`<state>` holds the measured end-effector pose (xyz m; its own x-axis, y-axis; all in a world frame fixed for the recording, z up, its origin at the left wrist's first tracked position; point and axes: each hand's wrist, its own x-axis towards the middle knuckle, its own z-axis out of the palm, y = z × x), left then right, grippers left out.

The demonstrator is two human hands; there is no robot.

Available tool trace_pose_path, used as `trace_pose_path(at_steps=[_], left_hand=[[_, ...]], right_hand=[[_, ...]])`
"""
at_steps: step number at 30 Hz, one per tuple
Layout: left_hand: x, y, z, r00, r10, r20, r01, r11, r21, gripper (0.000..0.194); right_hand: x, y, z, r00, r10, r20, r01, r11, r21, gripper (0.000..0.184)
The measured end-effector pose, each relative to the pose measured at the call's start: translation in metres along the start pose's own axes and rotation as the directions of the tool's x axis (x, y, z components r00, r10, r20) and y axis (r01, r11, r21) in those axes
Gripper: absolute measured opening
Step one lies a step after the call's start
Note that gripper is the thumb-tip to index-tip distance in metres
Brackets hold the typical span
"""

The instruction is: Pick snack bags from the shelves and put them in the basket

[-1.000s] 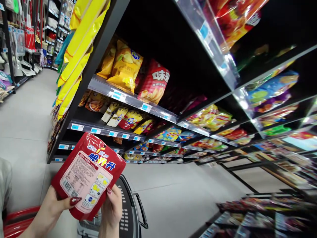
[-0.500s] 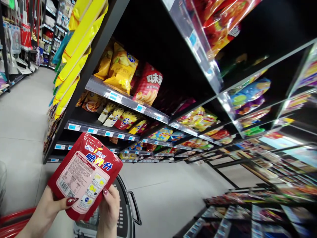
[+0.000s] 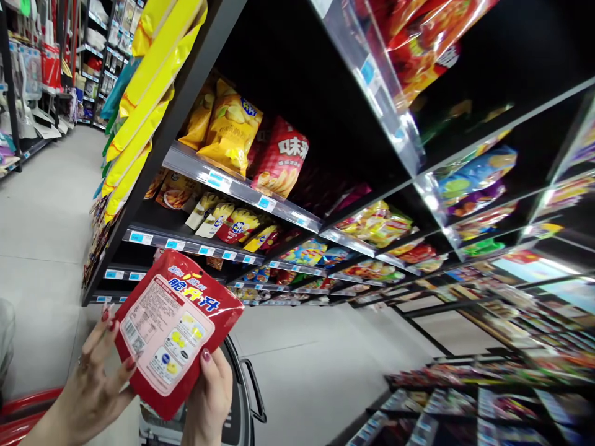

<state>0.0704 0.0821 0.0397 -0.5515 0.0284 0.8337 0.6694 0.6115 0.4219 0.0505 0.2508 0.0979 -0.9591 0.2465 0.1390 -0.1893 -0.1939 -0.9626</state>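
Observation:
A red snack bag (image 3: 179, 334) is held tilted in front of me, its printed back with pink label panel and small pictures facing me. My right hand (image 3: 211, 390) grips the bag's lower right edge, thumb on the front and the other fingers hidden behind. At the bag's left side, my left hand (image 3: 93, 378) has its fingers spread, with a ring and dark red nails showing. Its thumb overlaps the bag's lower left edge; whether it touches there I cannot tell.
A dark shelf unit (image 3: 195, 156) holds yellow chip bags (image 3: 231, 130) and a red checked bag (image 3: 283, 158). Below me are a grey-black cart or basket (image 3: 239, 384) and a red rail (image 3: 28, 409). Grey floor (image 3: 297, 347) runs alongside, with more shelves at the right.
My left hand has let go of the bag's left edge and spread its fingers. The bag has shifted slightly right, still in my right hand.

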Motion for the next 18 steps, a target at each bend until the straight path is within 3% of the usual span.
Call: trace_pose_path(at_steps=[3, 6, 8, 18], left_hand=[[-0.004, 0.000, 0.002, 0.993, 0.121, -0.012, -0.119, 0.987, 0.103, 0.083], [-0.005, 0.004, 0.004, 0.989, 0.130, -0.064, -0.125, 0.989, 0.075, 0.052], [-0.004, 0.007, 0.004, 0.989, 0.119, -0.090, -0.112, 0.990, 0.085, 0.041], [0.001, 0.010, -0.003, 0.991, 0.116, -0.062, -0.111, 0.990, 0.082, 0.031]], right_hand=[[-0.015, 0.006, 0.003, 0.997, -0.069, 0.017, 0.071, 0.973, -0.218, 0.033], [-0.028, 0.013, 0.007, 0.994, -0.111, -0.004, 0.104, 0.943, -0.318, 0.032], [-0.033, 0.015, 0.009, 0.992, -0.124, -0.015, 0.112, 0.936, -0.333, 0.031], [-0.035, 0.013, 0.014, 0.992, -0.113, -0.063, 0.091, 0.955, -0.283, 0.034]])
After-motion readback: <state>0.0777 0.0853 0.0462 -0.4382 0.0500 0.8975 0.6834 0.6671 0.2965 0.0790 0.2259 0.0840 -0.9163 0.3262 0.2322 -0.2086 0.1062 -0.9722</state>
